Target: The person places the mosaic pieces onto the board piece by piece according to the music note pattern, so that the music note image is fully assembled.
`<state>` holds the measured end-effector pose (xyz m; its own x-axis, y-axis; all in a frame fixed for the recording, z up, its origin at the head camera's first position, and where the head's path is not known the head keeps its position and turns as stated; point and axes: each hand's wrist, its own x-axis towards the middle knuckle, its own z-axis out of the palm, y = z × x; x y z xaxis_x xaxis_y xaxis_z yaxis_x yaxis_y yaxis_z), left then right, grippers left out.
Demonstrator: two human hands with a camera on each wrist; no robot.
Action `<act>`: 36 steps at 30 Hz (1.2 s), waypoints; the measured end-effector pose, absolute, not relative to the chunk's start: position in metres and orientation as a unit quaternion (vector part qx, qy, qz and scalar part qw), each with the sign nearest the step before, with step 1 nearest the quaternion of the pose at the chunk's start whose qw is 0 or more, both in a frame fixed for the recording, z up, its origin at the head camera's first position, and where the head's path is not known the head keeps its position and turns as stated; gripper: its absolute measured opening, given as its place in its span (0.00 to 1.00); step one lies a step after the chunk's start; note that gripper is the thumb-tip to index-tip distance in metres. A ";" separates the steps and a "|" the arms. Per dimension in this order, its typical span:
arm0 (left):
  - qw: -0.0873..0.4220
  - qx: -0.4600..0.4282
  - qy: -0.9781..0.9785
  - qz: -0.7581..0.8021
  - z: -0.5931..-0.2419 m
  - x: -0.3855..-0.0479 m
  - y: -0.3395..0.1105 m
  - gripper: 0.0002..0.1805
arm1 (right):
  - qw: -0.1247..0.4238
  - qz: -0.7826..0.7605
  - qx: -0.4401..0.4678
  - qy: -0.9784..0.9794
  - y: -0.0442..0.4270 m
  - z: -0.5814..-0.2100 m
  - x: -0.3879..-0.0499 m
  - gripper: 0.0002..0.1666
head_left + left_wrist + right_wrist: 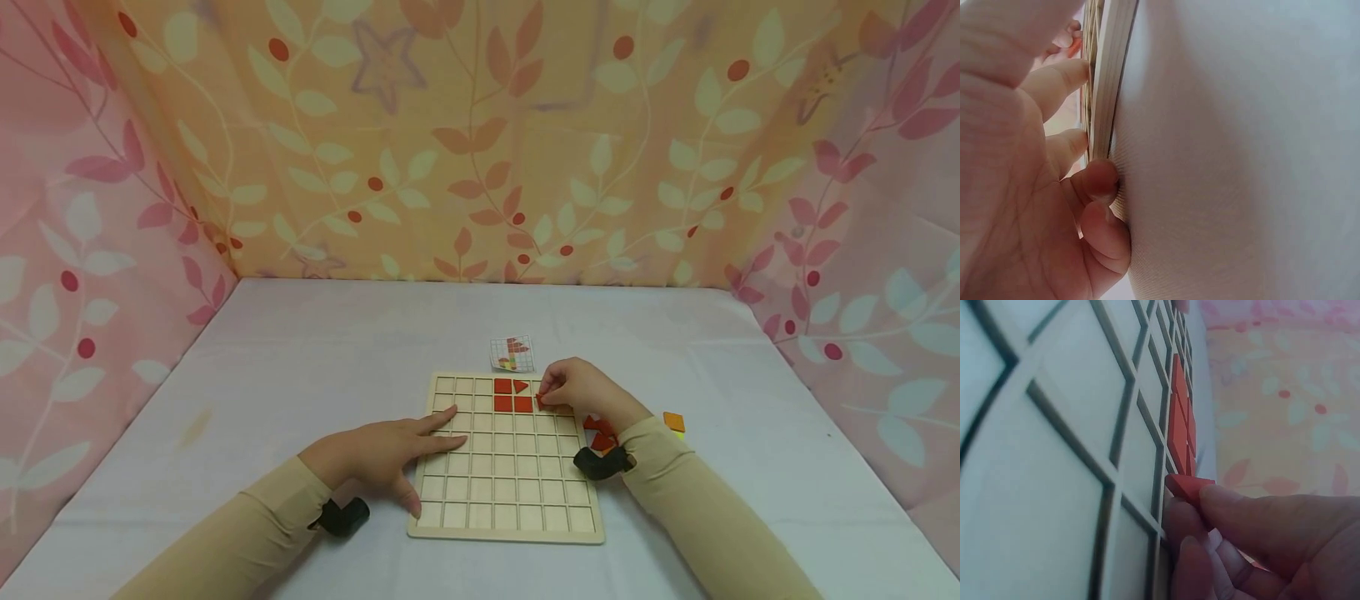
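A wooden grid board (506, 492) lies on the white cloth. My right hand (581, 387) pinches a small red tile (1188, 486), apparently triangular, between thumb and fingers over the board's upper right squares. Close by on its left, three red square tiles (503, 403) and a red triangular tile (521, 387) sit in grid squares. On the board's left side rests my left hand (378, 454), with fingers spread over the grid and thumb near the lower left edge. The left wrist view shows some of its fingers (1102, 181) against the board's side.
A printed pattern card (512, 354) lies just beyond the board's far edge. Several loose red tiles (602, 435) lie at the board's right, partly hidden by the right wrist. Farther right is an orange tile (673, 422) with a yellow tile (679, 435). Patterned fabric (480, 142) walls the table.
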<state>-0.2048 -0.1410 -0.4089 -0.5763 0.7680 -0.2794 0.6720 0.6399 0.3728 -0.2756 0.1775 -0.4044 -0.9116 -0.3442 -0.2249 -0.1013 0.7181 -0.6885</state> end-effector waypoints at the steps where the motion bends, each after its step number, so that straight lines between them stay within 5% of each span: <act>1: 0.212 0.409 0.880 0.114 -0.409 -0.205 -0.141 0.54 | 0.172 -0.352 -0.120 0.912 0.177 -0.404 -0.275 0.02; 36: 0.203 0.420 0.878 0.107 -0.410 -0.206 -0.141 0.55 | 0.180 -0.335 -0.101 0.919 0.200 -0.395 -0.271 0.04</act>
